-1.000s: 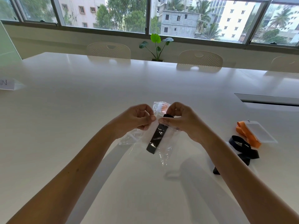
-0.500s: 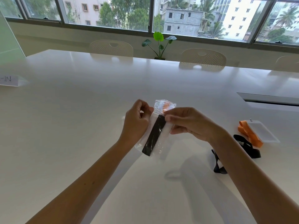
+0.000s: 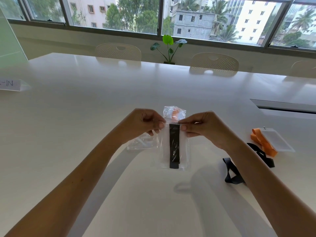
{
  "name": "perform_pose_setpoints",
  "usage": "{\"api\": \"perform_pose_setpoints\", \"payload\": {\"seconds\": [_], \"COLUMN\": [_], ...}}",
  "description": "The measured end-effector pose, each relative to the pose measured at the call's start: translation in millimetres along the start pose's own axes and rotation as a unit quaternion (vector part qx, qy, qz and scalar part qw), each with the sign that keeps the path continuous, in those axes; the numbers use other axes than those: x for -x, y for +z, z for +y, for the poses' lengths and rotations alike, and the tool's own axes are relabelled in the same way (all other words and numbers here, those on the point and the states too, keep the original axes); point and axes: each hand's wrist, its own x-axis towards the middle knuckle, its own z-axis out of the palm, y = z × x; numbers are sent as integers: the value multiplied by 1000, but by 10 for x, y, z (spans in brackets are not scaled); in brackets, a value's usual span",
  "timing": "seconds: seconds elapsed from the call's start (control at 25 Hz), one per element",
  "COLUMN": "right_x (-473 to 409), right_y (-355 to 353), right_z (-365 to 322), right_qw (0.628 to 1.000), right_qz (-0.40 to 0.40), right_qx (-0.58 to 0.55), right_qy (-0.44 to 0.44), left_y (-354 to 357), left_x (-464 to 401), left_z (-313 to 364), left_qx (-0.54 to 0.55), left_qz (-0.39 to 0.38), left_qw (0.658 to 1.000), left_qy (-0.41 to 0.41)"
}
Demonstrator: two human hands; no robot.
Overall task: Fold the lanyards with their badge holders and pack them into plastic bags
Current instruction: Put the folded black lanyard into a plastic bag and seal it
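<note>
Both hands are pinching the zip strip of the clear plastic bag (image 3: 175, 147): the left hand (image 3: 143, 124) is gripping its left end between thumb and fingertips, the right hand (image 3: 203, 126) is gripping its right end the same way. Nothing is being released; each pinch is closed on the strip.

Largest first: the glossy white table (image 3: 85, 134) is carrying everything. On it, right of the arms, a loose black fabric lanyard (image 3: 233, 175) is lying near a folded orange ribbon lanyard with its clear rectangular badge holder (image 3: 273, 141); neither is bagged yet. A second clear bag with an orange lanyard (image 3: 174, 113) is showing just behind the held strip, and an empty-looking clear bag (image 3: 142, 142) is lying beneath the left hand.

Task item: the folded black lanyard strip (image 3: 174, 146) is sitting inside the held bag, running straight from below the zip line to the bottom edge.

Change over the last second: the bag was hanging tilted and crumpled between the hands; it is now hanging square and flat, the hands moving apart to opposite ends of the seal.

Judgement: the insertion appears done and the sealing is under way, possibly finishing. Whether the zip is fully closed cannot be told. Two lanyards are remaining.
</note>
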Motion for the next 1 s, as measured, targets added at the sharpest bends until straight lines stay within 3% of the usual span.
{"api": "perform_pose_setpoints", "payload": {"seconds": [0.52,0.72,1.0], "right_x": [71,50,36], "right_y": [-123,-104,-126], "right_z": [-187,-174,-173], "right_qw": [976,928,914], "right_qz": [-4,39,87], "right_qx": [205,362,382], "right_qy": [-70,-82,-101], "left_y": [-9,62,136], "left_x": [-33,-66,-52], "left_z": [128,189,238], "left_qx": [-183,-259,-321], "left_qz": [43,80,121], "left_qw": [980,961,937], "left_qy": [61,50,59]}}
